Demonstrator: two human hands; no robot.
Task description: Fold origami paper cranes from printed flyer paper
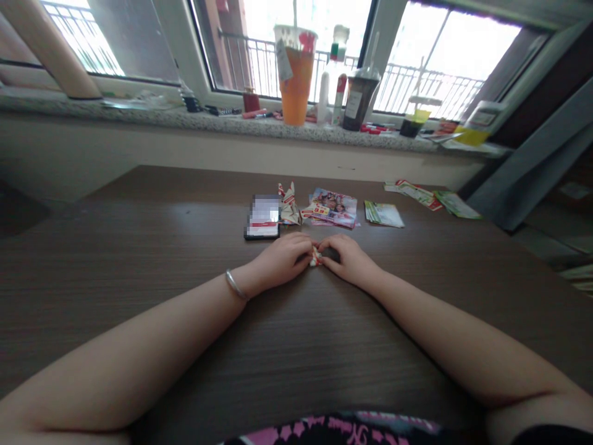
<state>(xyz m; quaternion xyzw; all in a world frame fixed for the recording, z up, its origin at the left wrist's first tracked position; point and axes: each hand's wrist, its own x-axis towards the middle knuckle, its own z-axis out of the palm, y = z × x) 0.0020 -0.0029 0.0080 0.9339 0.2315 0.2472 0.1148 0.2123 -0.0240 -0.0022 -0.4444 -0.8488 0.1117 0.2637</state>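
Observation:
Between my two hands, low on the dark wooden table [194,327], is a small folded piece of white paper [315,257] with red and yellow print. My left hand [290,254], with a silver bangle at the wrist, closes on its left side, the fingers bent over it. From the right, my right hand [349,258] pinches the paper between thumb and fingertips. The fingers cover part of the paper, so its full shape is hidden. Just beyond my left hand stands a folded paper figure [290,207] with pointed tips, beside a phone [263,217] with a blurred screen.
Printed leaflets [334,207] lie behind my right hand, with a stack of cards [384,214] to their right. Folded paper strips [417,194] lie toward the far right edge. On the windowsill [222,127] stand an orange drink cup [295,80], a dark cup [360,99] and bottles.

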